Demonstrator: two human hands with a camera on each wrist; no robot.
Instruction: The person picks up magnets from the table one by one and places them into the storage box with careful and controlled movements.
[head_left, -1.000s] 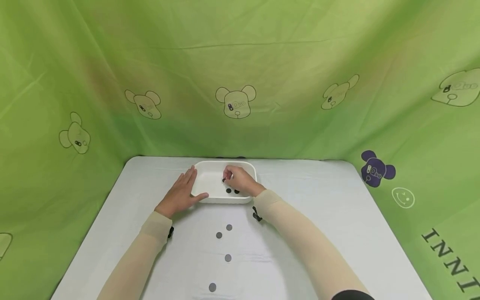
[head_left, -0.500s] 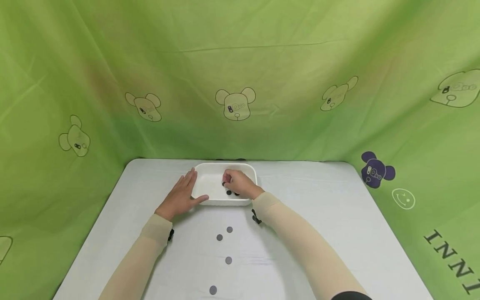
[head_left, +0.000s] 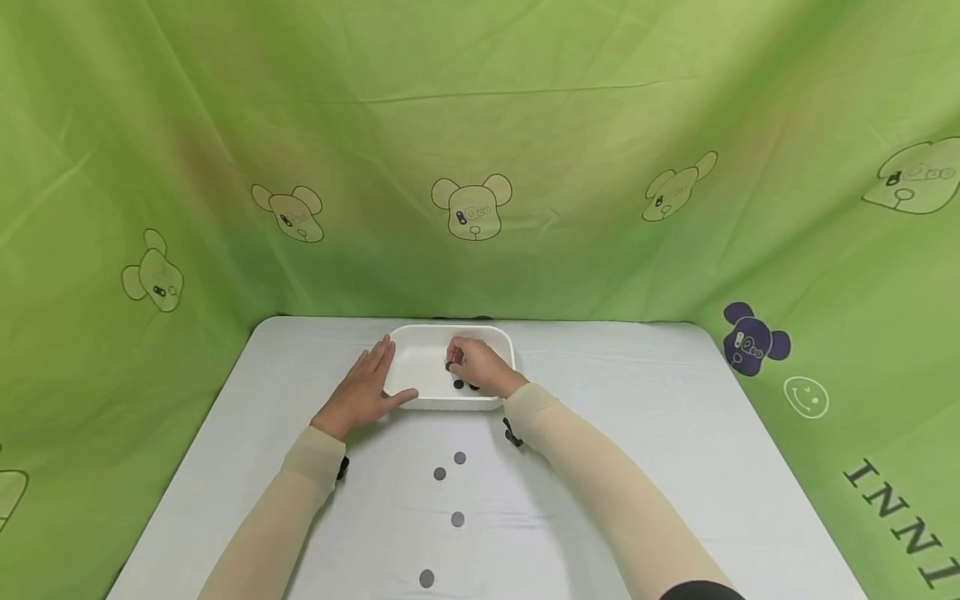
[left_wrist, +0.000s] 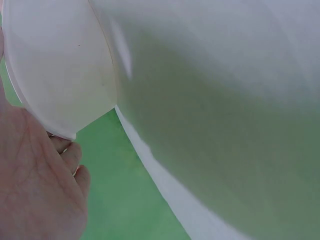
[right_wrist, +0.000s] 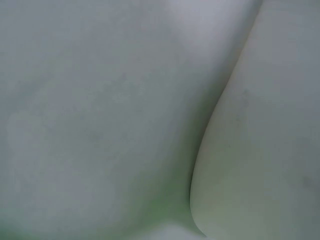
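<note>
A white rectangular tray (head_left: 420,367) stands near the table's far edge. My left hand (head_left: 358,393) rests against its left end, fingers straight along the rim and thumb spread to the front corner. In the left wrist view, that hand (left_wrist: 40,175) lies along the tray's wall (left_wrist: 65,65), its fingertips partly hidden behind the rim. My right hand (head_left: 480,365) reaches over the tray's right half, thumb and fingertips pinching a small black disc (head_left: 449,366). Two more black discs, one (head_left: 458,384) in plain view and one (head_left: 474,387) partly covered by the hand, lie on the tray floor.
Several grey round spots, including one (head_left: 460,458) nearest the tray and one (head_left: 427,578) nearest the front, dot the white table (head_left: 637,433). Green curtains (head_left: 480,275) enclose the back and sides. The right wrist view shows only the tray's outer wall (right_wrist: 260,140) and pale tabletop.
</note>
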